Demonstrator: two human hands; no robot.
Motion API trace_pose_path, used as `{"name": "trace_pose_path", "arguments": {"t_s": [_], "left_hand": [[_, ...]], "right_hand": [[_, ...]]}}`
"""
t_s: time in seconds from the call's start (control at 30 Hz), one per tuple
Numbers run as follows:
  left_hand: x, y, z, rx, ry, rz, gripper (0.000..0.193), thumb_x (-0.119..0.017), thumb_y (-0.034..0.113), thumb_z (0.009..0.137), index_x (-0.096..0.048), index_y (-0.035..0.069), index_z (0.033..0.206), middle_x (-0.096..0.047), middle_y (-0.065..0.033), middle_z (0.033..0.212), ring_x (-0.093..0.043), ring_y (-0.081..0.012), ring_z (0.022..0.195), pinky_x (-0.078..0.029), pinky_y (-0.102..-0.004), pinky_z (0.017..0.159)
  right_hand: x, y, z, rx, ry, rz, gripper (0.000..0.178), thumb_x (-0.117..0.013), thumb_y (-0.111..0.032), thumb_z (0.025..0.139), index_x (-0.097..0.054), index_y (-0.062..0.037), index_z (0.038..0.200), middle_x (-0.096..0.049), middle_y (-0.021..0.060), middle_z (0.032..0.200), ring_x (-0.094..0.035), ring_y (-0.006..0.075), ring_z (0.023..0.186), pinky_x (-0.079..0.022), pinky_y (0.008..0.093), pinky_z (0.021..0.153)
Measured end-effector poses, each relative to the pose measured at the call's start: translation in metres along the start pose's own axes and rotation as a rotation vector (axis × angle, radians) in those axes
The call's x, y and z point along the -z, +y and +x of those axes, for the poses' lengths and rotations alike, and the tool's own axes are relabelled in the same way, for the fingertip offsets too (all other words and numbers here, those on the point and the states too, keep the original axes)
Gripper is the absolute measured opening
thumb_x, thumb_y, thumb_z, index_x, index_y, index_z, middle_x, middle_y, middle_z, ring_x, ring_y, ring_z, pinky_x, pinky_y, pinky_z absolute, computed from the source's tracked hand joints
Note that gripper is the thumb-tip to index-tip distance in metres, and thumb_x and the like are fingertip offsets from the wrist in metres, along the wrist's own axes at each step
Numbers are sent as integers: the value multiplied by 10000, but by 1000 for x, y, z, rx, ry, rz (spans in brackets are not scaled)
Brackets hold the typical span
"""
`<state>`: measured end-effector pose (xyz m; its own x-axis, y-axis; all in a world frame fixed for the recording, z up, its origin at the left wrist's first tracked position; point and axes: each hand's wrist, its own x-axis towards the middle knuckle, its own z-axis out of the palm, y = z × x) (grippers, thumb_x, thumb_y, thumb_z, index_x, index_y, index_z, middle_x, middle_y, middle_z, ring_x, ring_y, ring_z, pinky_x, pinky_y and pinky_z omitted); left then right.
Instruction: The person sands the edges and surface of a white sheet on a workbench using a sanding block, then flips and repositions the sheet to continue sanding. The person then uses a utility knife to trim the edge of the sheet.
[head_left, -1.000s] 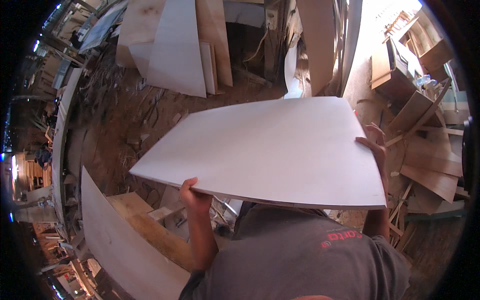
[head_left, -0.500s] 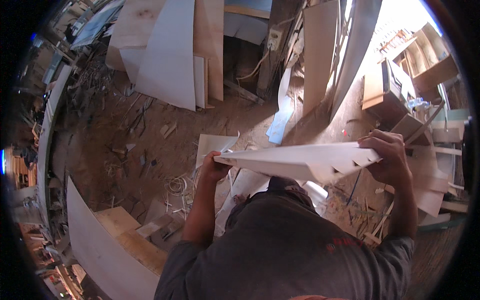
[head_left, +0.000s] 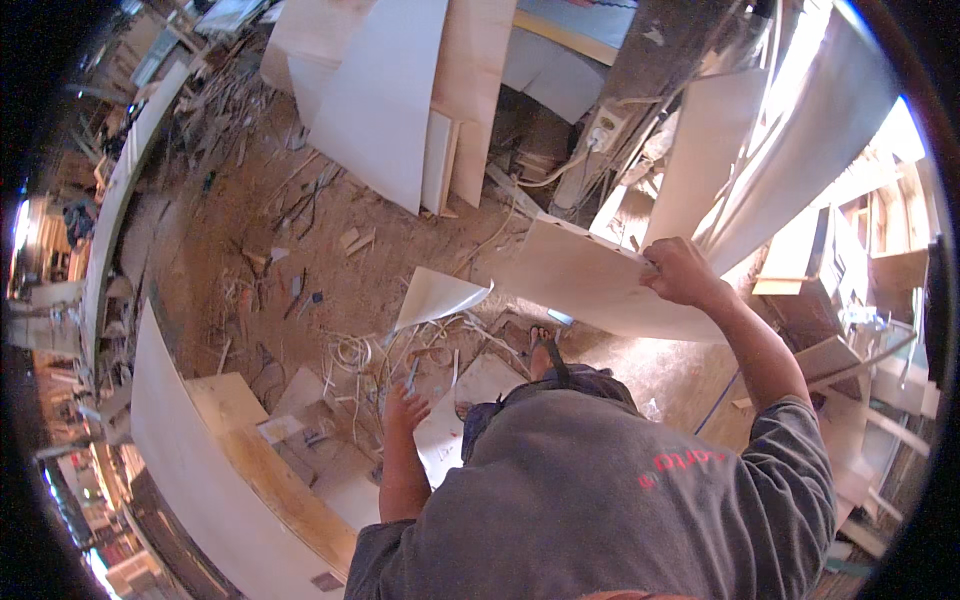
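By its upper edge my right hand [head_left: 683,270] grips a thin pale board [head_left: 590,280], fingers closed over the edge beside a row of small notches. The board hangs tilted in front of me, its broad face showing. My left hand [head_left: 405,408] is off the board, low on the left, its fingers apart and slightly blurred; nothing is plainly held. A thin grey-blue sliver shows just above it, and I cannot tell whether it touches the fingers. Past that hand, a curled pale offcut [head_left: 438,297] lies near coiled white strips [head_left: 350,352] on the floor.
Large pale sheets [head_left: 375,100] lean at the back, next to a post with a wall socket [head_left: 603,130] and its cable. More tall sheets [head_left: 700,150] stand to the right. Boards [head_left: 270,480] lie at the left. Scraps litter the dirt floor [head_left: 230,330].
My left hand has let go of the board and dropped lower. My right hand has swung the board forward and left, turning its broad face into view. The head view has shifted.
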<state>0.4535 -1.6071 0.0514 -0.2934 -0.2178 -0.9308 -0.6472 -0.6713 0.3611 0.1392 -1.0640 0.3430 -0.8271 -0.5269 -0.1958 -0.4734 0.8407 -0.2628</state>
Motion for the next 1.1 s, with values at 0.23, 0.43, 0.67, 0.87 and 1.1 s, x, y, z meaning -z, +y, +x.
{"name": "trace_pose_path", "arguments": {"t_s": [0.23,0.43,0.67,0.87,1.1], "left_hand": [[66,-119,-77,231,334,-269,861,-608,524,931,-263,110,1602,-455,-220,1476,-565,-458,1228,-488,-638,1001],[29,-147,-94,224,290,-391,726,-669,470,906,-390,103,1467,-489,-226,1414,-589,-464,1193,-523,-642,948],[22,-129,-87,154,302,-355,734,-668,489,917,-408,100,1482,-577,-193,1339,-632,-406,1151,-539,-597,914],[36,-112,-89,130,307,-220,750,-679,453,921,-407,64,1501,-571,-220,1373,-628,-415,1139,-518,-580,912],[107,-93,-60,105,248,-106,649,-689,438,919,-509,140,1467,-577,-194,1372,-639,-411,1086,-519,-560,870]], "right_hand": [[-1,58,96,9,-16,-30,325,-796,-254,710,-683,11,860,-687,258,902,-671,449,907,-519,537,822],[12,135,190,-106,-144,-235,431,-804,-285,703,-729,11,1007,-709,256,1015,-686,426,1001,-536,510,870],[14,137,209,-225,-33,-247,399,-806,-317,760,-734,4,986,-714,238,1076,-682,388,1058,-535,494,901],[-35,227,212,-18,25,-784,255,-751,-262,827,-713,-47,959,-710,163,999,-676,420,1025,-537,526,845],[-43,182,197,-435,276,-540,581,-726,-339,862,-562,-79,1356,-640,166,1210,-624,373,1153,-509,484,996]]}}
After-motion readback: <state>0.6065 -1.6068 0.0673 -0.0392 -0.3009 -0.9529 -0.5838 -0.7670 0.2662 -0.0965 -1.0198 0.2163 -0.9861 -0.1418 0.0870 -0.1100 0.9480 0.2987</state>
